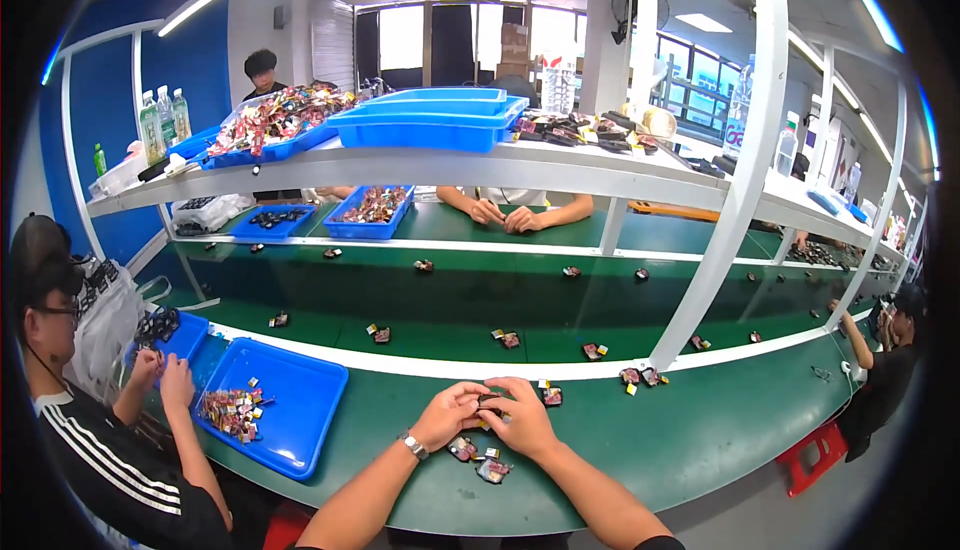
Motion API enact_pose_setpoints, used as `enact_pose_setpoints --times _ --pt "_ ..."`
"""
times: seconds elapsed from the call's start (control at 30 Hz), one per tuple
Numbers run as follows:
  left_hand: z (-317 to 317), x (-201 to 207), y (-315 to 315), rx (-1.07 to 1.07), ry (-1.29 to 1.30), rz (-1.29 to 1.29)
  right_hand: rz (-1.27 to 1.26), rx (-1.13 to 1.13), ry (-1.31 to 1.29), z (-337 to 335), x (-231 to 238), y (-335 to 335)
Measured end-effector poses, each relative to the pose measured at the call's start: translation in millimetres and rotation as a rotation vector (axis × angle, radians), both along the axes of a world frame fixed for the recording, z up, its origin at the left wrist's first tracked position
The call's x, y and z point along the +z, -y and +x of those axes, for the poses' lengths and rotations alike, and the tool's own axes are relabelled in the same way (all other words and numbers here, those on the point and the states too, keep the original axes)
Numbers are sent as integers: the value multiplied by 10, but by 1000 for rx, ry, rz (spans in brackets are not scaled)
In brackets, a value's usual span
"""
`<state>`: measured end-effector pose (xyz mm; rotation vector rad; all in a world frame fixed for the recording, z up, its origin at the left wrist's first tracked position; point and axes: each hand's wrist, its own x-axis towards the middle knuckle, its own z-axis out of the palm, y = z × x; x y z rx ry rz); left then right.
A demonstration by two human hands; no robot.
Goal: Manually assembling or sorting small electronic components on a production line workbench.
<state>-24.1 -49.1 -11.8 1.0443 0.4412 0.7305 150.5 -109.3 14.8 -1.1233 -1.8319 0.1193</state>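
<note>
Close to the green table's near side, my left hand (447,416) and my right hand (523,420) meet with bent fingers around a small black part (489,403). Most of that part is hidden behind the fingers, so its exact kind does not show. Just below the hands lie a small dark assembly with a yellow-and-white tab (462,448) and another in pinkish clear material (493,470). A similar small assembly (551,394) rests by my right hand's fingers. A metal-band watch (412,445) circles my left wrist.
A blue tray (329,390) of small red-and-yellow parts stands at left, beside a co-worker (95,420). Beyond a white rail (430,362), small assemblies dot the dark green belt (450,295). A white shelf (430,168) with blue trays (425,130) spans above; a slanted post (715,250) stands at right.
</note>
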Motion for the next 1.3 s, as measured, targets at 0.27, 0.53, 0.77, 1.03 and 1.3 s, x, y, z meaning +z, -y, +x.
enact_pose_setpoints --times 0.27,0.53,0.77,1.03,1.3 --pt "12 7 -8 18 -11 -1 -14 7 -24 32 -17 -17" --pt "34 -18 9 67 38 3 -15 -13 -93 -39 -6 -7" --pt "51 -25 18 31 95 10 -17 -9 -122 -34 -11 -16" --pt "37 14 14 95 153 54 50 -11 -111 -100 100 49" --pt "38 96 62 97 129 -7 216 -46 -61 -38 35 -26"
